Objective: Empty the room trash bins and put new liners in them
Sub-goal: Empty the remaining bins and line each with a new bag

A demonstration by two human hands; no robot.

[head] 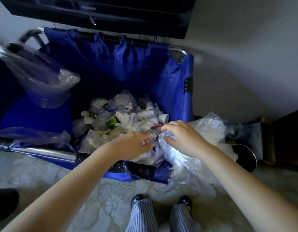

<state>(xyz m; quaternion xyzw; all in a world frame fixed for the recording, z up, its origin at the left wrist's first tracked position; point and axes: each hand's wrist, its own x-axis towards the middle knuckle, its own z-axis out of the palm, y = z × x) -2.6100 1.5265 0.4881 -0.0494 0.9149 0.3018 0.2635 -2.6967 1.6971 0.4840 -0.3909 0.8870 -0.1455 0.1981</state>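
Over the near rim of the blue cart bag [111,64], beside the black trash bin [245,156], pinching the used clear liner [186,163] with left hand [136,144] and right hand [181,138], probably bunching it so nothing spills.

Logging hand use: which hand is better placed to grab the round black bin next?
Probably right: the right hand, like the left hand, grips the crumpled clear plastic liner, but sits nearer the round black bin.
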